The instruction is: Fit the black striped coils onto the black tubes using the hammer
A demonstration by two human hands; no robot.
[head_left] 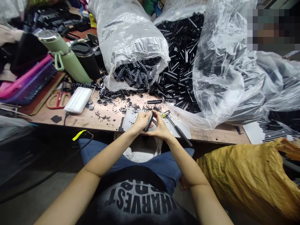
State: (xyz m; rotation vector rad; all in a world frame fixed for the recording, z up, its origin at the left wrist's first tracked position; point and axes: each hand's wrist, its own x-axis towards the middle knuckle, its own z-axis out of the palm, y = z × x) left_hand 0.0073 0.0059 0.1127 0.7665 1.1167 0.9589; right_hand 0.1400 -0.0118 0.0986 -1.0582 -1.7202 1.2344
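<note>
Between my two hands, over the front edge of the table, is a slim black tube-like part [149,121]. My left hand [141,121] has its fingers closed on the part's left side. My right hand [160,126] grips it from the right, with fingertips at its upper end and the thumb near its lower end. Beneath the hands lies a pale flat plate [131,117]. A hammer [177,126] with a dark handle rests just right of my right hand. Many tiny black rings [150,107] are scattered beyond my fingers, and another black tube [154,102] lies there.
An open plastic bag [133,34] holds black ribbed parts; a heap of black tubes [180,56] spills beside it. At left are a white power bank [78,100], red-handled scissors [58,100], a green bottle [67,57] and a basket [30,81]. A yellow sack [246,175] stands at right.
</note>
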